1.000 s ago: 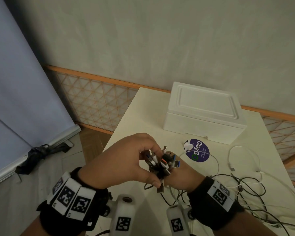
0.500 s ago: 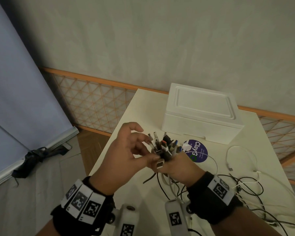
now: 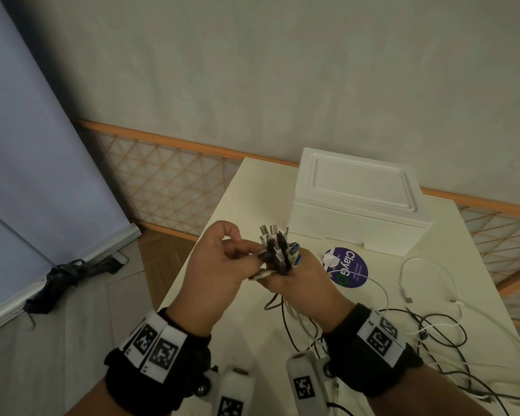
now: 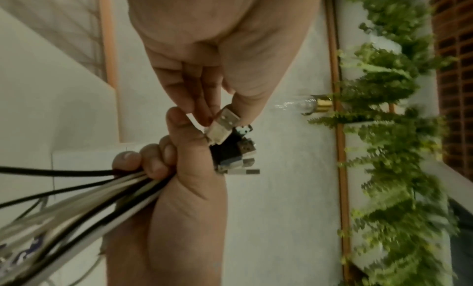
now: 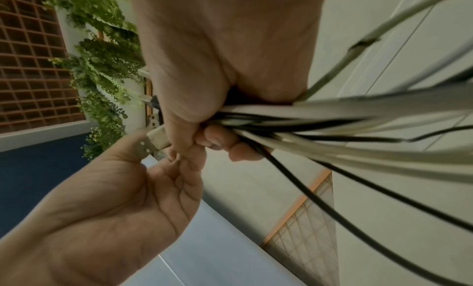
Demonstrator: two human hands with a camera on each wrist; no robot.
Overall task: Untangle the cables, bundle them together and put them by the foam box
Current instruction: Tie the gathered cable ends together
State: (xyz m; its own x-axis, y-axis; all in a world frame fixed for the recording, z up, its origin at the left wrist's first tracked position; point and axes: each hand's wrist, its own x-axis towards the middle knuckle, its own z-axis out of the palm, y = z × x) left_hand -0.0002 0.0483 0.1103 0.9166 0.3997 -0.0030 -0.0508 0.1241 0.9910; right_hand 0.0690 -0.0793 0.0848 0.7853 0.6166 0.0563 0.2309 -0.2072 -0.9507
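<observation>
My right hand [image 3: 296, 277] grips a bundle of black and white cables [image 3: 278, 250] just below their plugs, which stick up in a cluster above the table [image 3: 252, 190]. My left hand [image 3: 246, 254] pinches one white USB plug [image 4: 222, 127] at the side of that cluster, between thumb and fingertips. In the right wrist view the cables [image 5: 332, 128] fan out from my right fist [image 5: 194, 128], and the white plug [image 5: 156, 142] sits in my left fingers. The white foam box [image 3: 357, 202] stands closed just behind the hands.
The cables' loose lengths [image 3: 433, 328] trail tangled over the table's right half, a white one [image 3: 409, 265] looping near the box. A round purple sticker [image 3: 347, 267] lies in front of the box. The table's left edge drops to the floor.
Both hands have risen and moved toward the foam box. My left hand has come off the top of the plug cluster and now pinches a single white plug.
</observation>
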